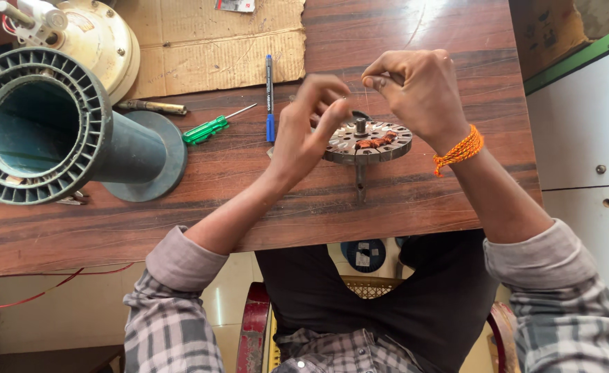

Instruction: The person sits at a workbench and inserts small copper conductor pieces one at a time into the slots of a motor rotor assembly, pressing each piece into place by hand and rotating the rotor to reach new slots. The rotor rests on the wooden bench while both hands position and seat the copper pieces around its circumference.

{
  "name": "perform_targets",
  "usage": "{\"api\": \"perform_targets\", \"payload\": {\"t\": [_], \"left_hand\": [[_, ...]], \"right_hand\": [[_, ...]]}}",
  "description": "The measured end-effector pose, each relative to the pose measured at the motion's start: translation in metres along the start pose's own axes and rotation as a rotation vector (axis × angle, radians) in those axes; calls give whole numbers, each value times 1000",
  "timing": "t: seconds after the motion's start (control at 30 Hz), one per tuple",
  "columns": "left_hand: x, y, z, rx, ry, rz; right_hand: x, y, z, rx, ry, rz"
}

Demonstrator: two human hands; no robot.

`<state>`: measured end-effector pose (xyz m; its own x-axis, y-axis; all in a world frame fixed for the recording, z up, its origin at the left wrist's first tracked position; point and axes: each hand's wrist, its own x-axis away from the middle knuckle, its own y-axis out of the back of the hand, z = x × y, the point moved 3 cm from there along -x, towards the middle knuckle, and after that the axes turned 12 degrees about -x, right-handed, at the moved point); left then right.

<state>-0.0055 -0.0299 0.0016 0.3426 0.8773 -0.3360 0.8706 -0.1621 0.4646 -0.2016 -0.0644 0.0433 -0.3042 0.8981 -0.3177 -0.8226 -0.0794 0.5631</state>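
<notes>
Round slotted metal motor core [368, 142] with copper windings, on a short shaft at the wooden bench [415, 200] centre, left hand [309, 131] loosely curled beside it, right hand [415, 90] pinching a thin wire [367, 97] above, green screwdriver [207, 128] nearby

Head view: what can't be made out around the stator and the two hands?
- Stator: its left edge is hidden behind the left hand.
- Thin wire: a faint line below the right hand, too thin to trace to either end.
- Right hand's grip: fingertips curl inward, so the pinch itself is hidden.
- Cream motor housing: cut off by the top edge.
- Large grey spool: its left rim is cut off by the frame edge.
</notes>
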Motion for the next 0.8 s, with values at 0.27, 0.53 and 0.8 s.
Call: {"api": "perform_targets", "payload": {"t": [0.27,0.53,0.8], "left_hand": [[-21,-31,19,28,330,503],[-27,-6,35,485,-73,639],[-32,-3,25,457,-151,613]], "right_hand": [[4,3,1,20,162,12],[42,15,57,-37,-10,4],[90,-18,88,-40,-19,-35]]}}
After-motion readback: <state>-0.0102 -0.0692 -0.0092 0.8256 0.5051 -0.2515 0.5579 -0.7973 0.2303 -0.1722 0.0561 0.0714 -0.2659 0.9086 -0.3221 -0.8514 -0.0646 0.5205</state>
